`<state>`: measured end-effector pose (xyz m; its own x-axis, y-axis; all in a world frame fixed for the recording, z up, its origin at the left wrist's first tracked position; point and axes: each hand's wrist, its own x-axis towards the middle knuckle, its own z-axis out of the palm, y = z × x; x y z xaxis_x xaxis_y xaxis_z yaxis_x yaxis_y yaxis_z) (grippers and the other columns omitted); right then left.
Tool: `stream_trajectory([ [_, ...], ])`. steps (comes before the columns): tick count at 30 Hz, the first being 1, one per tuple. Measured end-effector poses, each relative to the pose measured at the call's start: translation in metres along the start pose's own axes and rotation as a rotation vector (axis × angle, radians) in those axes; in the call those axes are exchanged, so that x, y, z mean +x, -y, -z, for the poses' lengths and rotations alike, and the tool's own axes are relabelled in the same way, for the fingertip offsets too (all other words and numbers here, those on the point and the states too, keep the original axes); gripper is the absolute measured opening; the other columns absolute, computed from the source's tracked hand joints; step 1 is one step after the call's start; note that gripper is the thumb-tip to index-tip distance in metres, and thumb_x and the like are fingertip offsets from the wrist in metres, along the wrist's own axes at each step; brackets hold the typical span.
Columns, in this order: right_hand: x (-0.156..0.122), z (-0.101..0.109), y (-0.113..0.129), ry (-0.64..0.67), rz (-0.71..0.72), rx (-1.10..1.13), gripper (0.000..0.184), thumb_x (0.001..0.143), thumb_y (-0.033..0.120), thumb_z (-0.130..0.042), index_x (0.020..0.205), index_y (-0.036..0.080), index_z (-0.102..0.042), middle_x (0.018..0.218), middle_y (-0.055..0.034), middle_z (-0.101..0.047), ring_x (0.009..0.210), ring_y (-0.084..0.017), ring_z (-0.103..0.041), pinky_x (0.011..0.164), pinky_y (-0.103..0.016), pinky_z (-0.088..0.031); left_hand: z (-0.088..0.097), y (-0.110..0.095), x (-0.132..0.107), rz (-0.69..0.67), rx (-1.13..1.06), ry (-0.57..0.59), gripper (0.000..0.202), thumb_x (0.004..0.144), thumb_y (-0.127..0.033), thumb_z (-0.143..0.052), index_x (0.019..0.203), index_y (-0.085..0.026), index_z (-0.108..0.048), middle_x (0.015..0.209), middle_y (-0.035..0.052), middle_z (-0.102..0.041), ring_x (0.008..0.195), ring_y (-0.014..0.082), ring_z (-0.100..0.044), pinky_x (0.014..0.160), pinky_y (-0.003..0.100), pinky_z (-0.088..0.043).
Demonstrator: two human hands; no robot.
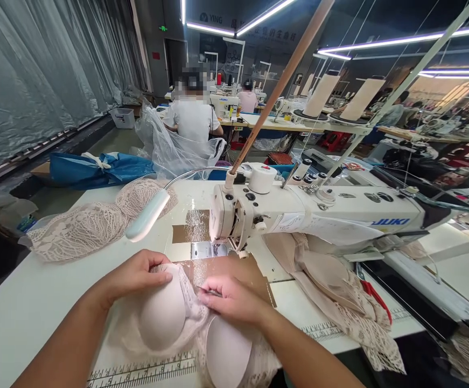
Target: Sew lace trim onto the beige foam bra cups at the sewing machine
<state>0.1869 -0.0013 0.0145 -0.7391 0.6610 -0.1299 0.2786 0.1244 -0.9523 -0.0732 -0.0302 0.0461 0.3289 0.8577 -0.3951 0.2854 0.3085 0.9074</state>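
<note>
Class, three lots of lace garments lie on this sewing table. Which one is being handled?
The padded bra at the front edge: the left hand and right hand both rest on it. The lace pile and heap lie untouched.

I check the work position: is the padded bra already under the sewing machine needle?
No. The padded bra lies before the needle, under both hands.

Pale pink bra cups (165, 315), beige lace (84, 229), white machine (299, 207), prob. blue bag (97, 168).
</note>
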Motion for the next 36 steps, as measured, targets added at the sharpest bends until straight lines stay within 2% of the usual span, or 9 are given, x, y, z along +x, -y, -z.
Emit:
stream_trajectory([
  [4, 0.004, -0.008, -0.001, -0.15, 0.032, 0.149, 0.028, 0.09, 0.043, -0.054, 0.091, 0.017, -0.064, 0.087, -0.0024, -0.064, 0.081, -0.017, -0.057, 0.073, -0.027, -0.044, -0.015, -0.003, 0.004, -0.046, 0.031, -0.049, 0.031, 0.076, -0.045, -0.068, 0.075, -0.014, -0.065, 0.072, 0.0025, -0.062, 0.066, 0.0174, -0.056, 0.059, 0.025, -0.042],
  [6, 0.006, -0.009, 0.002, -0.19, 0.034, 0.147, 0.025, 0.084, 0.039, -0.063, 0.095, 0.017, -0.063, 0.085, -0.0011, -0.062, 0.079, -0.016, -0.055, 0.072, -0.026, -0.044, -0.023, -0.001, 0.009, -0.091, 0.105, -0.065, 0.031, 0.077, -0.045, -0.067, 0.072, -0.014, -0.062, 0.07, 0.0008, -0.058, 0.065, 0.0157, -0.053, 0.057, 0.023, -0.039],
  [9, 0.006, -0.009, 0.009, -0.239, 0.032, 0.053, 0.009, 0.081, 0.026, -0.062, 0.082, 0.017, -0.062, 0.073, 0.0023, -0.057, 0.069, -0.013, -0.049, 0.065, -0.024, -0.04, -0.034, 0.002, 0.015, -0.132, 0.14, -0.079, 0.032, 0.077, -0.045, -0.066, 0.072, -0.015, -0.06, 0.068, -0.0009, -0.052, 0.063, 0.0134, -0.047, 0.055, 0.022, -0.036],
  [14, 0.003, -0.009, 0.013, -0.279, 0.061, 0.016, 0.008, 0.082, 0.021, -0.057, 0.081, 0.018, -0.065, 0.077, 0.0007, -0.062, 0.071, -0.014, -0.053, 0.067, -0.025, -0.042, -0.043, 0.003, 0.02, -0.113, -0.032, -0.047, 0.035, 0.075, -0.048, -0.069, 0.075, -0.014, -0.059, 0.067, -0.0018, -0.05, 0.061, 0.0117, -0.043, 0.054, 0.022, -0.034],
  [18, 0.001, -0.008, 0.006, -0.282, 0.108, 0.076, 0.022, 0.086, 0.03, -0.058, 0.104, 0.018, -0.064, 0.095, -0.0043, -0.068, 0.087, -0.018, -0.061, 0.078, -0.029, -0.047, -0.046, 0.002, 0.022, -0.092, -0.14, -0.017, 0.035, 0.073, -0.047, -0.071, 0.078, -0.013, -0.063, 0.068, 0.0002, -0.054, 0.061, 0.013, -0.046, 0.055, 0.023, -0.037],
  [21, 0.0, -0.004, 0.0, -0.253, 0.107, 0.129, 0.039, 0.091, 0.043, -0.053, 0.118, 0.016, -0.059, 0.091, -0.0059, -0.068, 0.083, -0.018, -0.063, 0.076, -0.031, -0.05, -0.046, 0.003, 0.022, -0.08, -0.157, -0.025, 0.034, 0.073, -0.046, -0.072, 0.075, -0.013, -0.065, 0.066, 0.0006, -0.056, 0.061, 0.0134, -0.046, 0.055, 0.024, -0.037],
  [26, 0.001, 0.003, 0.001, -0.253, 0.132, 0.065, 0.031, 0.087, 0.038, -0.058, 0.109, 0.018, -0.067, 0.097, -0.0063, -0.068, 0.089, -0.02, -0.063, 0.082, -0.032, -0.05, -0.047, 0.003, 0.022, -0.09, -0.139, -0.063, 0.035, 0.077, -0.046, -0.068, 0.069, -0.013, -0.064, 0.061, -0.0001, -0.055, 0.057, 0.013, -0.046, 0.053, 0.024, -0.035],
  [31, 0.002, 0.0, 0.005, -0.224, 0.091, 0.076, 0.023, 0.082, 0.031, -0.063, 0.099, 0.017, -0.067, 0.093, -0.0055, -0.069, 0.085, -0.019, -0.063, 0.078, -0.032, -0.05, -0.05, 0.004, 0.024, -0.088, -0.199, -0.06, 0.034, 0.074, -0.044, -0.072, 0.077, -0.011, -0.07, 0.072, 0.0053, -0.063, 0.066, 0.017, -0.053, 0.061, 0.027, -0.04],
  [36, 0.002, -0.005, 0.009, -0.254, 0.092, 0.031, 0.017, 0.081, 0.027, -0.063, 0.095, 0.018, -0.068, 0.092, -0.005, -0.07, 0.086, -0.02, -0.064, 0.077, -0.032, -0.05, -0.055, 0.007, 0.026, -0.101, -0.232, -0.011, 0.032, 0.074, -0.041, -0.072, 0.063, -0.013, -0.061, 0.059, -0.0014, -0.049, 0.057, 0.0112, -0.039, 0.053, 0.025, -0.031],
])
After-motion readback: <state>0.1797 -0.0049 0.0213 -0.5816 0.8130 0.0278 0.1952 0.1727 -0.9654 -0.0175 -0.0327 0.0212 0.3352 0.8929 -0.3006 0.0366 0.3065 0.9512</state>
